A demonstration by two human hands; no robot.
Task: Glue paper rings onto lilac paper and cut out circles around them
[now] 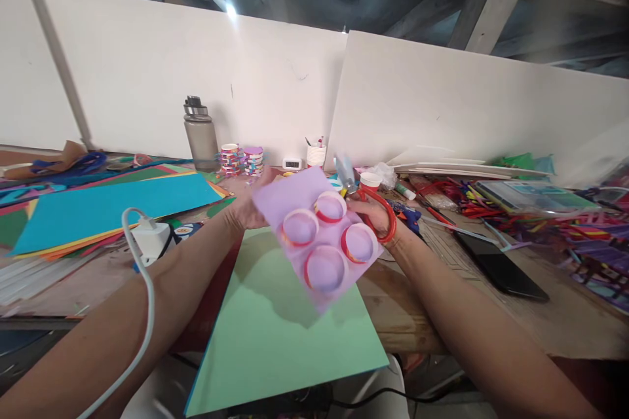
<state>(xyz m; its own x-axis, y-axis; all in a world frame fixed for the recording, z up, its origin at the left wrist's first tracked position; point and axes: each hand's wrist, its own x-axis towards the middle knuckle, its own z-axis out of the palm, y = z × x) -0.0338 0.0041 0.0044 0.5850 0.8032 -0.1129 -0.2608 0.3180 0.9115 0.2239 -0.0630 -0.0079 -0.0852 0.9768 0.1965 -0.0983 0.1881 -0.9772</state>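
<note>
A purple foam-like sheet (pixel 295 200), blurred by motion, is tilted in the air over a light green sheet (pixel 275 340). Several short paper rings (pixel 327 270), white with red edges, are on its face. At its left edge, my left hand (pixel 250 207) is closed on the purple sheet, its fingers partly hidden behind it. Red-handled scissors (pixel 386 228) are in my right hand (pixel 371 211), the handle loop around the hand and the blurred blades pointing up and away. My right hand is beside the purple sheet's right corner; whether it also grips the sheet I cannot tell.
Coloured sheets (pixel 118 206) and a white charger with cable (pixel 152 239) lie left. Behind stand a grey bottle (pixel 200 137), stacked decorated rings (pixel 230 160), a small clock (pixel 292 163) and white cups (pixel 316 156). A black phone (pixel 498 265) and colourful craft strips (pixel 565 236) are right.
</note>
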